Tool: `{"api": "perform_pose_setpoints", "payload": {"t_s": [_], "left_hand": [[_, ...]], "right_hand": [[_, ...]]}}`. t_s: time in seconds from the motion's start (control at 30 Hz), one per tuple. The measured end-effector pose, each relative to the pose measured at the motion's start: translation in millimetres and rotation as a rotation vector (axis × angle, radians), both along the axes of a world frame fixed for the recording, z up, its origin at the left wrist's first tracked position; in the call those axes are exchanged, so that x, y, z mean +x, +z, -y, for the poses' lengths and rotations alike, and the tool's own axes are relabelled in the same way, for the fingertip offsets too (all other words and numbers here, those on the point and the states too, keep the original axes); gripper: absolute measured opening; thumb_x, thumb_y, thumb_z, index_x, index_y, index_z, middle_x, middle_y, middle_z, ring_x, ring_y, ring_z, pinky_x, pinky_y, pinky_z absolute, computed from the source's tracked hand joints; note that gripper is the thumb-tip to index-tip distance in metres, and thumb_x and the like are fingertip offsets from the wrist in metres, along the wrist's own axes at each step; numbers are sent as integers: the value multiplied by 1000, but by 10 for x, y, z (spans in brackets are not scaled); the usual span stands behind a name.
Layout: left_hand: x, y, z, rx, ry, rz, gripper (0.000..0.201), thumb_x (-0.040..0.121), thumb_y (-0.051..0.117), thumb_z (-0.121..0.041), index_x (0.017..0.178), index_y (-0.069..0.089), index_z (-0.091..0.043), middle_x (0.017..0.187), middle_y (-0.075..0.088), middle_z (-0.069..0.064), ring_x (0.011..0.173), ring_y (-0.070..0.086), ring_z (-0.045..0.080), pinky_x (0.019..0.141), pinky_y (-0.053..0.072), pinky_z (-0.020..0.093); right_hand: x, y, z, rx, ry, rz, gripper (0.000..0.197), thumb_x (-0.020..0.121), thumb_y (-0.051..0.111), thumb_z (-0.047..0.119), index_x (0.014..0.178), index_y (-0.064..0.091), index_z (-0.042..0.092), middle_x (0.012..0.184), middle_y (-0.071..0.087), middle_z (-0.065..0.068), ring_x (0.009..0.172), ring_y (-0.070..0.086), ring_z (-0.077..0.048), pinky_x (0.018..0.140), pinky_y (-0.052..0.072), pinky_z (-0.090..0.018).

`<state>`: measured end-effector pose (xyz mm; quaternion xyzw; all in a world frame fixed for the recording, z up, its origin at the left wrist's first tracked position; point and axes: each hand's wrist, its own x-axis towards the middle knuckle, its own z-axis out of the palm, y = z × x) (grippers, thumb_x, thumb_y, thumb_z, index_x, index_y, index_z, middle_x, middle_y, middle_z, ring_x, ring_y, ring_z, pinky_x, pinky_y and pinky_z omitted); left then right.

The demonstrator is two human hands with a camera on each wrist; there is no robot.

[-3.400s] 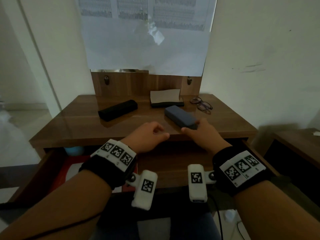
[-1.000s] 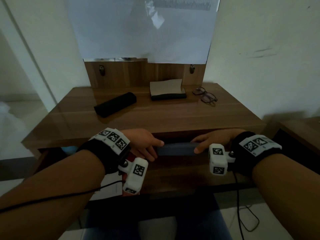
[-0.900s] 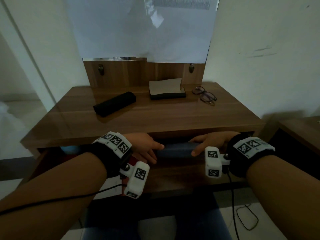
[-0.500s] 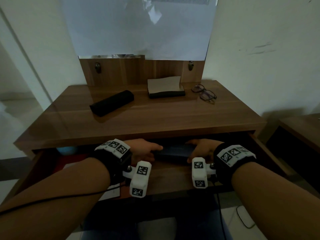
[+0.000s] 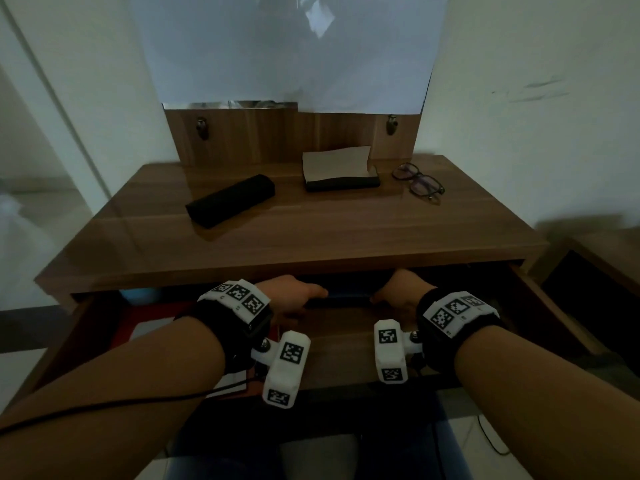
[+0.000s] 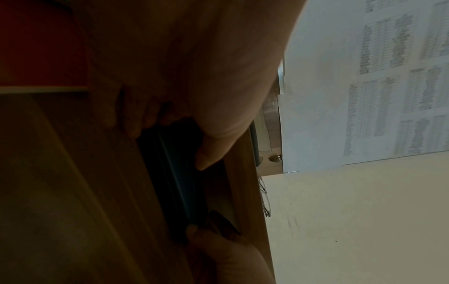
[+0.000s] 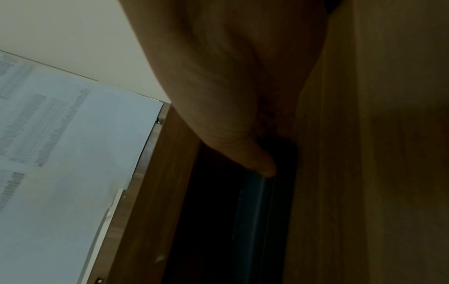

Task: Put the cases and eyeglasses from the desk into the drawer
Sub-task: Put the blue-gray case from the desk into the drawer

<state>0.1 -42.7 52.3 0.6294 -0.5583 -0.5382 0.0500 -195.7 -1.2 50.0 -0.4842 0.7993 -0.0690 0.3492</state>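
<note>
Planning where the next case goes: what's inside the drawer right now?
The blue case, held at its ends by both hands, plus something red on the left. The desktop hides the drawer's back.

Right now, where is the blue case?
In the head view the blue case is low in the open drawer, under the desk's front edge, held between the left hand and right hand.

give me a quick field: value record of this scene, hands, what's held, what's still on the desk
left hand: grips the left end of the blue case
right hand: grips its right end
blue case: down in the open drawer, under the desk's front edge
still on desk: black case at left, open case at the back, eyeglasses at right
also in drawer: something red at left
task: three items left to move
</note>
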Motion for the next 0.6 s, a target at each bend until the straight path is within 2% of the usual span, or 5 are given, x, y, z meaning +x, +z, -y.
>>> {"api": "perform_pose_setpoints", "payload": {"t_s": [0.07,0.23,0.33,0.47,0.6], "left_hand": [[18,-7,3,-9,-5,15,55,87,65,-43,130,51,-11,123,57,6,115,58,22,101,50,44],[42,-8,-9,-2,-24,41,61,84,67,-48,130,51,-12,122,57,5,115,57,24,101,49,45],[69,5,-15,-1,-45,42,63,82,68,-49,132,52,-13,128,57,6,117,56,24,101,49,45],[125,150,-51,9,-74,-4,60,85,67,-45,134,50,-14,128,56,4,113,59,21,100,50,42],[175,418,-105,18,-166,-80,53,92,60,-39,139,47,-15,135,58,5,121,57,20,102,45,37]], "right_hand": [[-3,-23,2,-29,-38,57,16,88,61,17,91,62,1,84,57,-9,80,56,-24,78,49,-35],[17,37,-15,12,-101,118,22,88,58,16,68,50,11,69,48,-4,62,47,-17,55,46,-28],[53,115,-33,20,-66,134,14,90,56,20,90,55,6,81,53,-6,77,53,-21,73,49,-33],[68,316,-66,58,-10,77,23,91,55,30,98,51,8,80,52,-4,72,51,-19,65,43,-29],[12,491,-81,98,-26,187,30,92,53,33,108,59,9,112,65,-10,103,60,-27,93,49,-40]]}}
